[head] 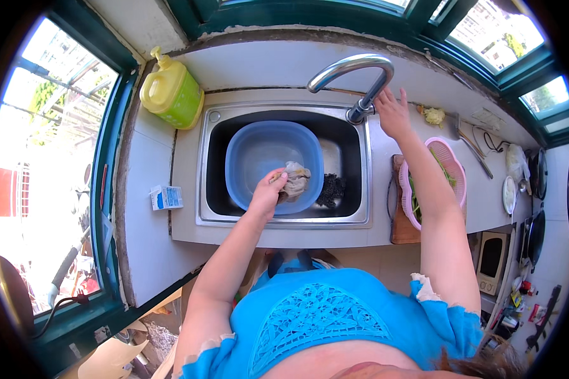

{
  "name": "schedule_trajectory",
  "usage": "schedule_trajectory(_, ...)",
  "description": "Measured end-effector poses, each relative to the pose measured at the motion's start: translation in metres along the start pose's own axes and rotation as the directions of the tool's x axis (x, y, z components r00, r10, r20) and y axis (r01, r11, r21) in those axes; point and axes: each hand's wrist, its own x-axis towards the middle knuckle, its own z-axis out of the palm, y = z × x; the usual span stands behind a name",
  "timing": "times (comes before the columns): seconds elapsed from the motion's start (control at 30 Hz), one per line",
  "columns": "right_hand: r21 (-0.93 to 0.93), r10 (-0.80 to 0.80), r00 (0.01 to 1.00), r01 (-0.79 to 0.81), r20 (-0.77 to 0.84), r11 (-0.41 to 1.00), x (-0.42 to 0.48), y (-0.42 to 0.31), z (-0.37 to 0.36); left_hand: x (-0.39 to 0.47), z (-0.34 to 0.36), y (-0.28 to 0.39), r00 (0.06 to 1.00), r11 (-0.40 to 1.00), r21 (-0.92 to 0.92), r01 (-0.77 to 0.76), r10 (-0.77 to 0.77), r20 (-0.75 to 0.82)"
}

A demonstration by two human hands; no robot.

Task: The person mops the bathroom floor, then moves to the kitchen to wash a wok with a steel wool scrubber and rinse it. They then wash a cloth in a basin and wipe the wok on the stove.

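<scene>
My left hand is closed on a crumpled, greyish-beige cloth over the right part of a blue plastic basin. The basin stands in a stainless steel sink with a dark inside. My right hand is beside the base of the curved chrome faucet, its fingers spread behind the upright pipe; the handle is not clearly visible. Whether the fingers touch the faucet cannot be told. The spout points towards the basin, and no stream of water shows.
Dark, stringy matter lies in the sink beside the basin. A yellow-green jug with a pump stands at the back left, a small box at left. Under my right forearm, a pink basket of greens rests on a wooden board.
</scene>
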Motion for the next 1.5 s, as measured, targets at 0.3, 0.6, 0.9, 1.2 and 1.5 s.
schedule_trajectory(0.3,0.099,0.061,0.736,-0.172,0.674,0.98,0.005,-0.062,-0.033,0.013,-0.018,0.038,0.997,0.986,-0.16,-0.038,0.026,-0.075)
schedule_trajectory(0.6,0.942,-0.089,0.988,-0.091,0.126,0.323,0.022,-0.201,-0.079,0.041,0.008,0.089,0.954,0.875,-0.473,-0.106,0.223,0.198)
schedule_trajectory(0.9,0.958,-0.059,0.96,-0.276,0.272,-0.076,0.047,-0.205,-0.064,0.046,0.004,0.084,0.924,0.923,0.087,-0.375,0.364,0.12)
schedule_trajectory(1.2,0.896,-0.044,0.944,-0.324,0.326,-0.303,0.062,-0.177,-0.052,0.037,-0.007,0.089,0.934,0.837,0.427,-0.341,0.353,0.055)
schedule_trajectory(1.5,0.859,-0.063,0.968,-0.245,0.243,-0.45,0.072,-0.166,-0.083,0.036,-0.044,0.097,0.895,0.39,0.896,-0.211,0.447,0.016)
